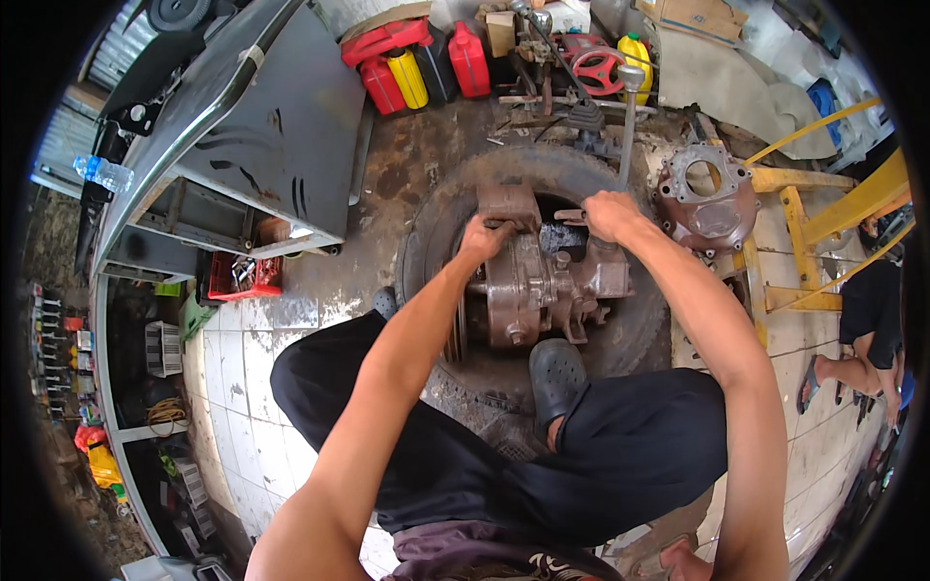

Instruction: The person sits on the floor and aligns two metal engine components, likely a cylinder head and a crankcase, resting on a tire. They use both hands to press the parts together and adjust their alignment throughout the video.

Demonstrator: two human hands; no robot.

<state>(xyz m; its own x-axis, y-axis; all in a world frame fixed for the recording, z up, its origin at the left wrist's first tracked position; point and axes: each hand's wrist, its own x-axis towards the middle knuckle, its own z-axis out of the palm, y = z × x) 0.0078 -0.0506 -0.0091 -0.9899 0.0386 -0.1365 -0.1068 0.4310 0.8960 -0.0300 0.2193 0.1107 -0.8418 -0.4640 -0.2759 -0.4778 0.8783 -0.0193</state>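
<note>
A greasy brown gearbox point(528, 290) lies inside a large worn tyre point(436, 232) on the floor before me. My left hand point(487, 237) is closed on the raised block-like part at its far left, the thumb along the near edge. Over the gearbox's far right side, my right hand point(612, 215) makes a fist. A short brown metal end point(570, 216) pokes out at the left of that fist; what the fingers grip is mostly hidden. A gear lever point(629, 131) with a round knob rises just beyond the right hand; whether the hand touches it I cannot tell.
A bell housing point(704, 197) stands right of the tyre, near a yellow metal frame point(804, 228). Red, yellow and black jerrycans point(469, 63) line the back. A grey metal bench point(276, 136) and a red crate point(242, 276) are left. Another person point(867, 329) is at the far right.
</note>
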